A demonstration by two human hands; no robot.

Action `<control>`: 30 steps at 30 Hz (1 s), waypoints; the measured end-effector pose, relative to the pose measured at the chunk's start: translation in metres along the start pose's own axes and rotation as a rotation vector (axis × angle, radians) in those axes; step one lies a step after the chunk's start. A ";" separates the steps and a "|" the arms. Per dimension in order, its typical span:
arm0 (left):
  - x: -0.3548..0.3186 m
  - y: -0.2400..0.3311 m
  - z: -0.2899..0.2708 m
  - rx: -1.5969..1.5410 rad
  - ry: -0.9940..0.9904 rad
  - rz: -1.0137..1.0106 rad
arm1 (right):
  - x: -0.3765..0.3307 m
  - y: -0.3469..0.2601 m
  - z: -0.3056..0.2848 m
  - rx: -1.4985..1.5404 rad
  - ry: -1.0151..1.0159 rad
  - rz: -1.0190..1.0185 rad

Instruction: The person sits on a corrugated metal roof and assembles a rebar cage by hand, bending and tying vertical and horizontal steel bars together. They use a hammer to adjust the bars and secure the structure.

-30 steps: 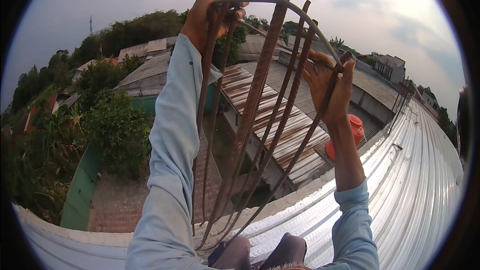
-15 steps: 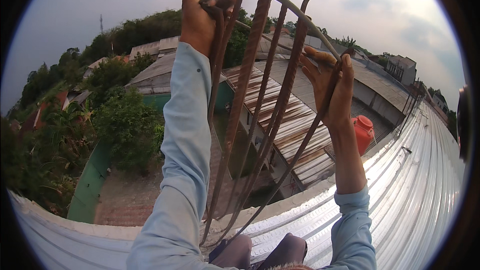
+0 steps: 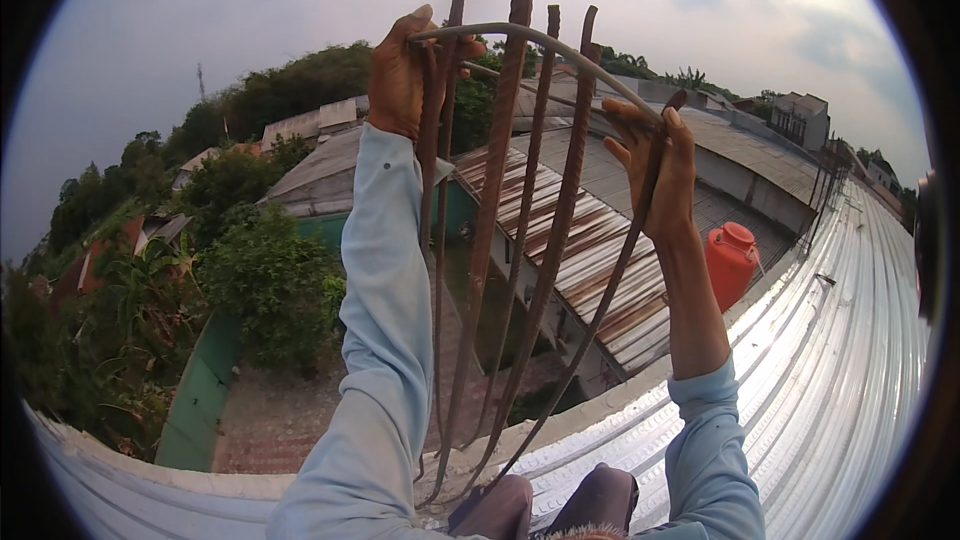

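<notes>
And down comes the grey hoop (image 3: 538,35)! Half a second ago it sat almost at the tips of the shorter steel bars (image 3: 483,230); now those tips poke well clear above it. The left hand (image 3: 395,90) has changed too: its thumb, pointing straight up before, leans over onto the hoop, fingers curled behind, gripping the left end. Across on the other side, the right hand (image 3: 672,175) keeps its hold, thumb and upper fingers pinching the hoop's right end, lower fingers loosely spread, the rightmost bar (image 3: 628,250) running up across the palm. So the hoop stretches between the two hands, its curve passing in front of the ribbed bars and a thinner stretch running behind them.

Containers now: one red tank (image 3: 731,270), capped, beyond the right forearm (image 3: 696,300) and near the edge of the shiny metal roof (image 3: 830,360) (what's inside is anyone's guess, the walls hide it). It looks just as upright as it did earlier.
</notes>
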State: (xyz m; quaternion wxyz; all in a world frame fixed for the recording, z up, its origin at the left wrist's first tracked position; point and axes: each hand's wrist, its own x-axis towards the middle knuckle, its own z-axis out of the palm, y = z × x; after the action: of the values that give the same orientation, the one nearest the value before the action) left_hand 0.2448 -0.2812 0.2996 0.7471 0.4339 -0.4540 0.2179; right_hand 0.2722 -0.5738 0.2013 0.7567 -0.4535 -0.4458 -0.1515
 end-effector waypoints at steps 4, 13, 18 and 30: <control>-0.005 0.001 -0.002 -0.038 0.070 0.140 | 0.002 0.004 0.013 0.037 0.041 -0.001; -0.025 -0.003 -0.005 0.016 -0.156 -0.024 | -0.005 0.007 -0.008 -0.022 0.048 -0.003; -0.032 0.007 0.000 0.105 -0.072 -0.091 | -0.009 0.009 -0.002 -0.008 0.039 0.060; -0.046 0.004 0.010 0.333 -0.030 0.008 | -0.024 0.005 -0.002 -0.002 0.043 -0.028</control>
State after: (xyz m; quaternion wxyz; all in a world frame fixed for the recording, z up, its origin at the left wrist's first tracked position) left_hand 0.2138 -0.2847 0.2634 0.6571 0.5533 -0.4242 0.2867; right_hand 0.2629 -0.5767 0.1787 0.7634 -0.4447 -0.4355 -0.1724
